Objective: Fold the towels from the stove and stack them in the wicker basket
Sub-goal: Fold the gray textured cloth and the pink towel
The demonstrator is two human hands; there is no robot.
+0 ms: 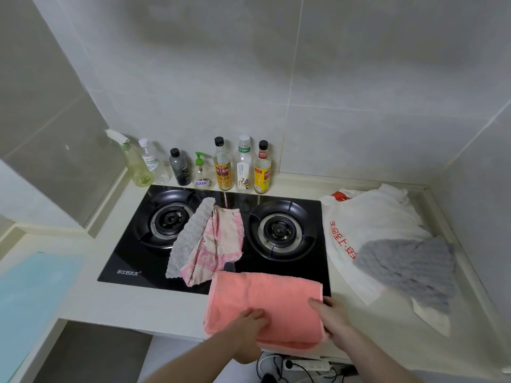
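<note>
A folded salmon-pink towel [262, 302] lies on the counter's front edge, overlapping the black stove [132, 252]. My left hand [247, 326] rests flat on its lower middle. My right hand [330, 316] grips the towel's right edge, its fingers tucked under the fold. Between the two burners lie a light grey cloth [188, 239] and a pink-and-cream patterned towel [218, 244], both crumpled. A darker grey towel [409, 266] lies to the right on a white plastic bag [367, 217]. No wicker basket is in view.
Several bottles [224, 167] and a spray bottle [132, 161] line the back wall behind the stove. A pale blue board [30, 294] lies on the counter at left. A power strip with cables [304, 364] sits on the floor below the counter edge.
</note>
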